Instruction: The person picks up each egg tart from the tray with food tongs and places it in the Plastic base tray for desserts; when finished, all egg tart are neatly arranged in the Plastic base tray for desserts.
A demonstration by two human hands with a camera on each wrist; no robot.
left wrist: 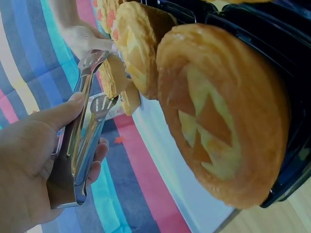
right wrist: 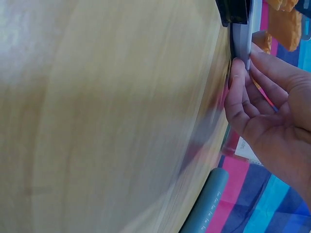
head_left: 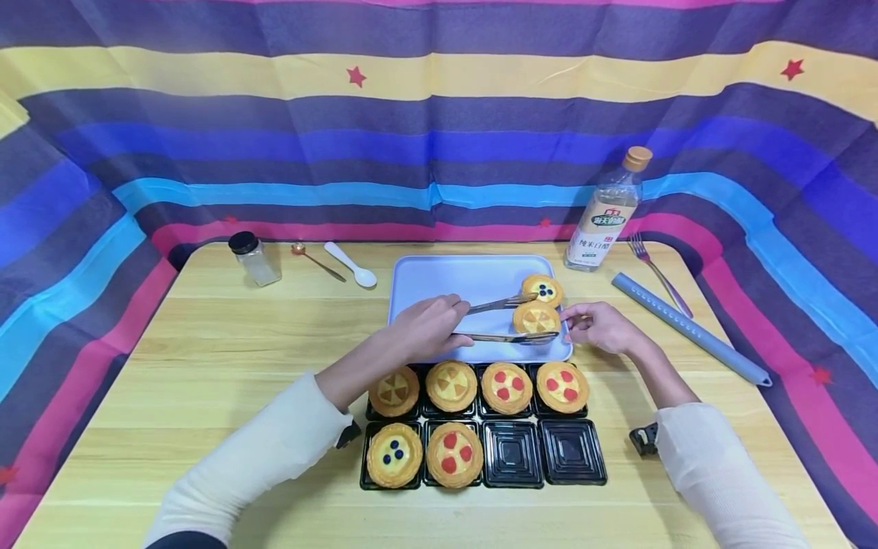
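Observation:
My left hand [head_left: 428, 328] grips metal tongs [head_left: 511, 336], whose arms stand on either side of an orange-and-yellow tart [head_left: 536, 316] on the pale blue tray [head_left: 446, 282]. In the left wrist view the left hand [left wrist: 29, 155] squeezes the tongs [left wrist: 80, 145] with that tart [left wrist: 112, 77] between the tips. A blueberry tart [head_left: 543, 290] lies just behind it. My right hand [head_left: 600, 326] pinches the tray's right front edge; in the right wrist view the right hand [right wrist: 265, 102] has its thumb and fingertips on the tray rim [right wrist: 241, 43].
A black compartment tray [head_left: 511, 454] in front holds several tarts, with two right-hand cells bare. A vinegar bottle [head_left: 607, 213], a fork [head_left: 655, 271] and a grey tube [head_left: 689, 328] stand at the right. A spice jar [head_left: 254, 259] and two spoons [head_left: 351, 264] lie at the back left.

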